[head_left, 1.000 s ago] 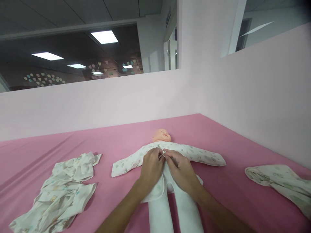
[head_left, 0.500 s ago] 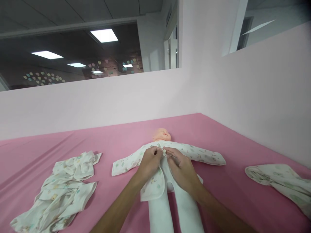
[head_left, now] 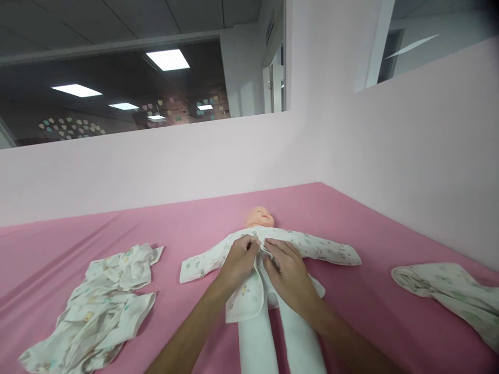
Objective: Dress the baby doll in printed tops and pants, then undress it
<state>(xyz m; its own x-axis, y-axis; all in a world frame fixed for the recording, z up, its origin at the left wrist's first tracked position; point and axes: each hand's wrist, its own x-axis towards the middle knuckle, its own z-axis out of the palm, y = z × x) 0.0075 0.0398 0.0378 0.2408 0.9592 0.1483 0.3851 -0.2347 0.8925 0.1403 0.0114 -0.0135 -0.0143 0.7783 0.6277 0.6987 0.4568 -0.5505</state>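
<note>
A baby doll [head_left: 260, 216] lies face up on the pink sheet [head_left: 202, 228], its arms spread, wearing a white printed top [head_left: 319, 250]; its white cloth legs [head_left: 255, 343] point toward me. Both my hands rest on its chest. My left hand [head_left: 239, 258] is closed, pinching the left front flap of the top near the collar. My right hand [head_left: 288, 275] is closed on the right front edge, fingertips meeting the left hand's at a small tie or fastener that is too small to make out.
A crumpled printed baby garment [head_left: 99, 306] lies on the sheet to the left. Another folded printed garment [head_left: 448, 293] lies at the right edge. Pale pink partition walls [head_left: 409, 156] close off the back and right side.
Both hands stayed at the doll's chest, shifting slightly up toward the collar. The lower left flap of the top has fallen open a little.
</note>
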